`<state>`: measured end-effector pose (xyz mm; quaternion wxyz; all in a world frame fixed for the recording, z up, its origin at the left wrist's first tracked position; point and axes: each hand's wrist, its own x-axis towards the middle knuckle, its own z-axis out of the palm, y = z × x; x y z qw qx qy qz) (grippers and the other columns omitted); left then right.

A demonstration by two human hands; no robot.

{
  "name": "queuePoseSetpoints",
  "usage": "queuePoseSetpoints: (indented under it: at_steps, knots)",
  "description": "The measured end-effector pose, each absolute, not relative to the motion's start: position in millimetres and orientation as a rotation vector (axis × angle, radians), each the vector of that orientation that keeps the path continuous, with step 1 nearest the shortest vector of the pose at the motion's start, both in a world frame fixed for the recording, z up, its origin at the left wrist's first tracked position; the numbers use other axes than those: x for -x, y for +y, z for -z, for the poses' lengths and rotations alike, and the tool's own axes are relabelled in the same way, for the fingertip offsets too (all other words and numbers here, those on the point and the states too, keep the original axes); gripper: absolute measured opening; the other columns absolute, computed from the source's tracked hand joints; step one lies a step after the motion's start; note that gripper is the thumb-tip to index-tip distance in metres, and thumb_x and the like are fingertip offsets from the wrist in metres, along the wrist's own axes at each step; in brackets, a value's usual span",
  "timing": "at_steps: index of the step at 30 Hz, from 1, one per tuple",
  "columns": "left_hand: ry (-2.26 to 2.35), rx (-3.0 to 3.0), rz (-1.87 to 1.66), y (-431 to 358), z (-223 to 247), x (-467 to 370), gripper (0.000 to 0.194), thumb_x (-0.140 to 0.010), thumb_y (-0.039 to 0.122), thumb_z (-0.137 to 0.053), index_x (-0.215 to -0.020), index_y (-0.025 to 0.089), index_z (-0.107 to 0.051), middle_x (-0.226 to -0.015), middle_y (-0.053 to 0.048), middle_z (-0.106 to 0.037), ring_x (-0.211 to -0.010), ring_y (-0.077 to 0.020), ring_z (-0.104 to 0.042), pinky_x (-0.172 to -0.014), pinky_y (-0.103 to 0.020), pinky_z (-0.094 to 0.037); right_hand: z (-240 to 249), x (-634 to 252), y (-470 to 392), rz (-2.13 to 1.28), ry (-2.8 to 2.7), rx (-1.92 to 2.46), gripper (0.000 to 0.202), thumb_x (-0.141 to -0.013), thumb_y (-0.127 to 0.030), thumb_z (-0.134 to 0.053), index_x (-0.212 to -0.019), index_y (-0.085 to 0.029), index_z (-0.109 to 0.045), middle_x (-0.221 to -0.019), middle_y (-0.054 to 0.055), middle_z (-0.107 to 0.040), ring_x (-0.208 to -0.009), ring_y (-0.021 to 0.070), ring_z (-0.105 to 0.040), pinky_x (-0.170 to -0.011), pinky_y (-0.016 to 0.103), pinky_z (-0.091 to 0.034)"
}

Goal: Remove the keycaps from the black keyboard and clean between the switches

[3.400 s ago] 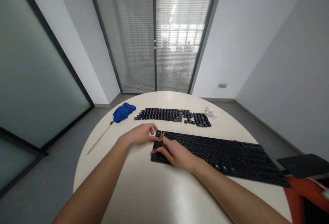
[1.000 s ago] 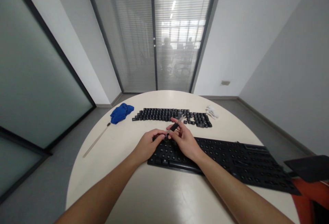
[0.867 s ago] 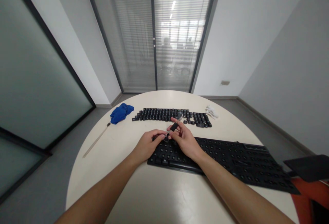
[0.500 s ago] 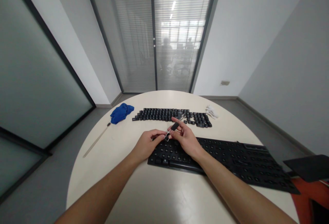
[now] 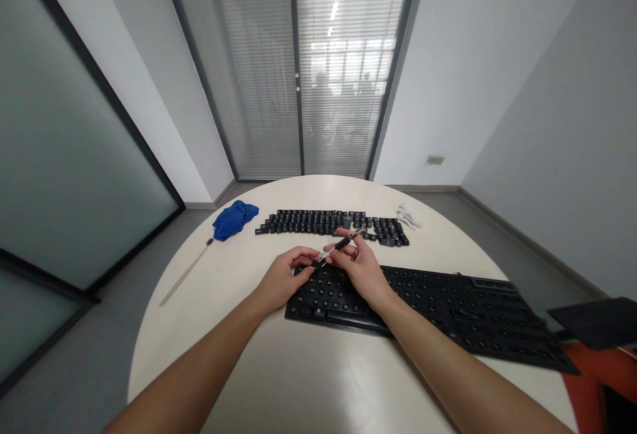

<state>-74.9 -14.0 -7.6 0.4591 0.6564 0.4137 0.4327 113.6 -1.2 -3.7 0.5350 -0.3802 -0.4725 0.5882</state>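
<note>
My right hand [image 5: 367, 275] is closed round the black grip of a wire keycap puller [image 5: 342, 243]. The tool slants down to the left, its wire end reaching the upper left corner of the black keyboard [image 5: 423, 301]. Most sockets on this keyboard are bare, with a few keys left along its front edge. Beside the wire end rests my left hand [image 5: 283, 280], its thumb and curved fingers apart around the keyboard's corner. Whether its fingertips touch the wire is hard to make out. Loose black keycaps [image 5: 303, 221] lie in rows behind both hands.
A blue cloth [image 5: 233, 219] lies at the table's left, with a thin long-handled brush [image 5: 186, 273] in front of it. Crumpled white material [image 5: 409, 215] sits at the back right. Beyond the right table edge are a dark flat panel [image 5: 597, 322] and something red [image 5: 592, 367].
The left thumb and fingers have parted from the puller's wire end. The puller has turned slightly in my right hand and its upper end has shifted right.
</note>
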Motion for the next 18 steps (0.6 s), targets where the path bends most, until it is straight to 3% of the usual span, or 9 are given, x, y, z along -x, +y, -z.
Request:
queuePoseSetpoints:
  at_steps: [8, 13, 18]
  knots:
    - [1.308, -1.71, -1.224, 10.9, 9.8, 109.4, 0.03, -0.083, 0.028, -0.065, -0.111, 0.017, -0.069, -0.106, -0.009, -0.073, -0.092, -0.0215, -0.068, -0.09, -0.037, -0.052, -1.1, -115.2, -2.1, -1.403, -1.195, 0.992, 0.073, -0.071, -0.043, -0.081, -0.126, -0.018, -0.042, -0.077, 0.0, -0.073, -0.079, 0.0204, -0.074, -0.087, 0.037, -0.055]
    - [1.718, -1.812, -1.29, 40.0, 23.7, 162.7, 0.032, -0.085, 0.034, -0.06, -0.11, 0.016, -0.072, -0.107, -0.01, -0.074, -0.094, -0.0243, -0.069, -0.09, -0.038, -0.052, -3.4, -114.7, -8.1, -1.352, -1.376, 1.011, 0.064, -0.078, -0.045, -0.075, -0.127, -0.019, -0.044, -0.076, 0.001, -0.072, -0.085, 0.0222, -0.074, -0.088, 0.038, -0.053]
    - [1.789, -1.857, -1.191, 51.1, 39.9, 187.6, 0.027, -0.082, 0.031, -0.063, -0.1, 0.016, -0.075, -0.099, -0.01, -0.076, -0.087, -0.0257, -0.07, -0.087, -0.04, -0.053, -6.4, -113.5, -13.1, -1.322, -1.482, 0.98, 0.051, -0.081, -0.044, -0.072, -0.12, -0.019, -0.051, -0.078, 0.002, -0.072, -0.085, 0.0212, -0.072, -0.085, 0.036, -0.052]
